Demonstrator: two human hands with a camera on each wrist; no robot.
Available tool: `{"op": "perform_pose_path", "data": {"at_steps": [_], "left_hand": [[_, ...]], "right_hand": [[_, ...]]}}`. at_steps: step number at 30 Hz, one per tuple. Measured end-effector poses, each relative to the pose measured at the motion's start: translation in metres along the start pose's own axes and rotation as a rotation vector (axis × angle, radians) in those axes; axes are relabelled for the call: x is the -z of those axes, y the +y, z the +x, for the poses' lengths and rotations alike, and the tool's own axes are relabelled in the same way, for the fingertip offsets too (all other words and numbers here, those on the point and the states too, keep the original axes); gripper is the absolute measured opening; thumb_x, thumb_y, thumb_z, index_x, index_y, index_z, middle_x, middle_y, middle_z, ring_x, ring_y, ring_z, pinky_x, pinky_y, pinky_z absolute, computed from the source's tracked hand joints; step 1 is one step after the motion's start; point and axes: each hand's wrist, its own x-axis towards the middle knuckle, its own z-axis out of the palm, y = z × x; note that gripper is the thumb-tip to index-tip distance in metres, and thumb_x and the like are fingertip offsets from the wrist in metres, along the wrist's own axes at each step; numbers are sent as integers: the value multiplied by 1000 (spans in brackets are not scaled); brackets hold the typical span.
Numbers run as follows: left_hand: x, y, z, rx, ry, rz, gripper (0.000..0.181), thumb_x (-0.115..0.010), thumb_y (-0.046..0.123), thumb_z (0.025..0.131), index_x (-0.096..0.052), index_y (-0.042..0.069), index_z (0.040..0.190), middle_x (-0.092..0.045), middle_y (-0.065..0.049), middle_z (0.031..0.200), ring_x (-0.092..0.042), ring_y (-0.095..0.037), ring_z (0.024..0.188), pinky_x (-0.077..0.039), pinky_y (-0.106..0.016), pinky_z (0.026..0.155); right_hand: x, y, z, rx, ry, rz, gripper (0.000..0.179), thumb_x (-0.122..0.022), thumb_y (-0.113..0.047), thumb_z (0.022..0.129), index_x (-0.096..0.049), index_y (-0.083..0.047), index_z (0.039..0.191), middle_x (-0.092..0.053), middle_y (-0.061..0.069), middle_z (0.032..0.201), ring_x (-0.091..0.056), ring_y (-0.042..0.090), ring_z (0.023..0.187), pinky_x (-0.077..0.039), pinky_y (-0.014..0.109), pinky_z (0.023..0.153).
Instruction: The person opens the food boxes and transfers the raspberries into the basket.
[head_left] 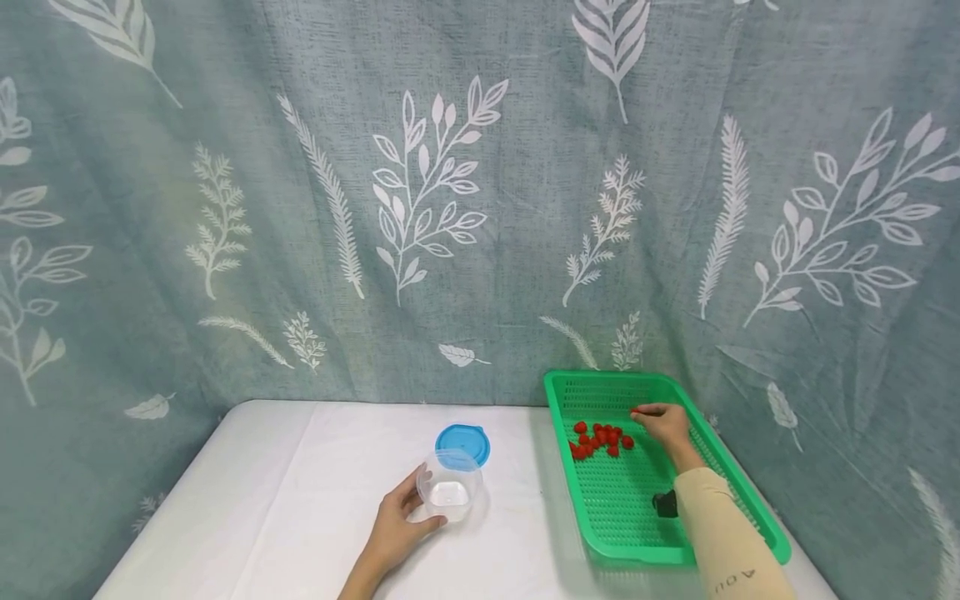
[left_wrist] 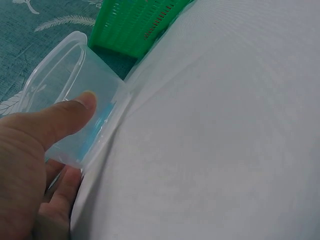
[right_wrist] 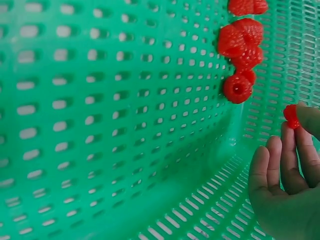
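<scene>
In the head view my left hand (head_left: pixel 401 525) holds a clear plastic tub (head_left: pixel 448 492) by its side on the white cloth. The left wrist view shows the thumb on the wall of the tub (left_wrist: pixel 75 100) and fingers around its far side. A blue lid (head_left: pixel 463 442) lies just behind the tub. My right hand (head_left: pixel 670 429) is over the green basket (head_left: pixel 637 546), pinching one raspberry (right_wrist: pixel 291 116) between thumb and fingertips. Several more raspberries (head_left: pixel 600 437) lie loose on the basket's floor, left of that hand.
A black object (head_left: pixel 664 503) shows by the right wrist, inside the basket's outline. A white cloth (head_left: pixel 300 492) covers the table. Behind it hangs a teal curtain (head_left: pixel 525 208) with white leaf prints, close to the basket's back rim.
</scene>
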Motion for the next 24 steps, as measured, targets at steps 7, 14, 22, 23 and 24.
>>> {"op": "perform_pose_path", "data": {"at_steps": [7,14,22,23,24], "left_hand": [[1,1,0,2,10,8,96,-90,10,73,-38,-1,153,-46,-22,154,-49,-38,139,-46,-34,112],[1,3,-1,8,5,28,96,-90,9,73,-38,-3,153,-46,-24,153,-50,-40,138,-47,-34,112],[0,2,1,5,6,74,96,-90,13,72,-39,-2,152,-51,-23,150,-52,-39,136,-48,-30,110],[0,2,1,2,4,69,96,-90,13,72,-39,-2,152,-51,-23,150,-52,-39,136,-48,-31,110],[1,2,1,-1,3,65,96,-90,12,72,-39,-3,152,-51,-24,149,-52,-40,136,-48,-31,110]], "right_hand": [[-3,8,6,60,-19,-72,18,-74,-6,90,-74,9,100,-73,24,96,-66,41,90,-60,46,71],[-4,7,3,72,-32,-142,18,-75,-4,89,-74,11,98,-73,27,97,-65,46,93,-60,54,77],[-2,4,-1,52,-57,-185,22,-75,-8,88,-74,11,98,-73,27,100,-64,47,95,-59,54,79],[-1,3,-2,50,-66,-193,22,-75,-9,88,-74,11,98,-72,29,102,-63,47,96,-59,54,78],[0,3,-2,44,-76,-197,23,-75,-10,89,-74,11,98,-71,30,105,-63,48,98,-58,54,79]]}}
